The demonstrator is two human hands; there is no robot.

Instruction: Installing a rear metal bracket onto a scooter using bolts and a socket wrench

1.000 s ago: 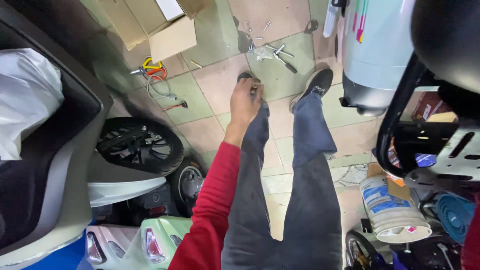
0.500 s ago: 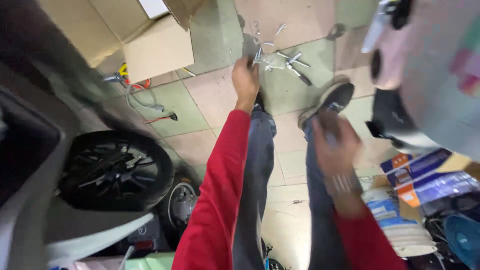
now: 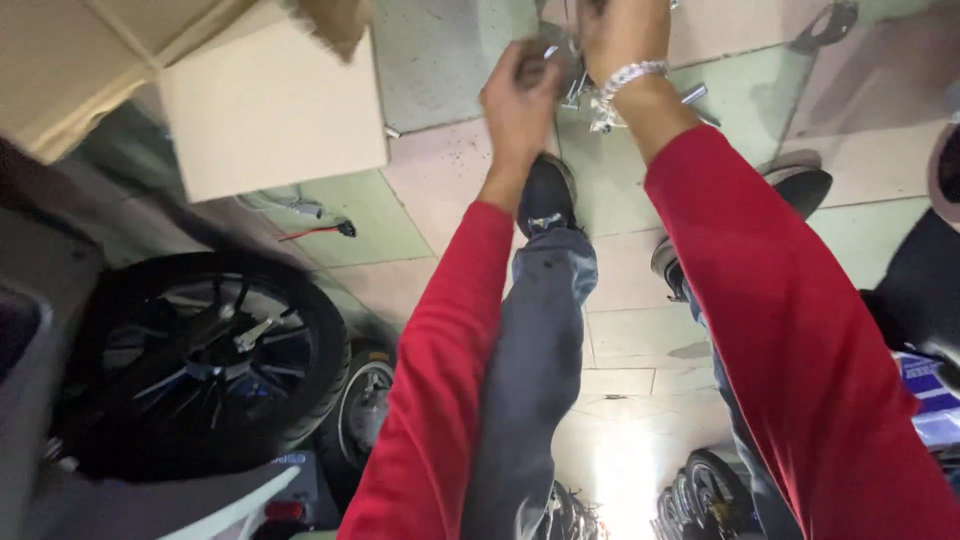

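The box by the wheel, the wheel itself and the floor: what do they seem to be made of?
The box looks like plain brown cardboard, matte, with a folded flap. The wheel seems to be a black rubber tyre on a dark spoked rim, probably metal, with a slight sheen. The floor looks like smooth glazed tile in pale green and pink squares with visible joints.

We note a cardboard box [image 3: 270,110] lying on the tiled floor [image 3: 640,290] at upper left. Near it lies a thin red wire [image 3: 318,231] with a black end. A black wheel [image 3: 200,360] with spokes occupies lower left, a smaller tyre [image 3: 365,405] just beside it.
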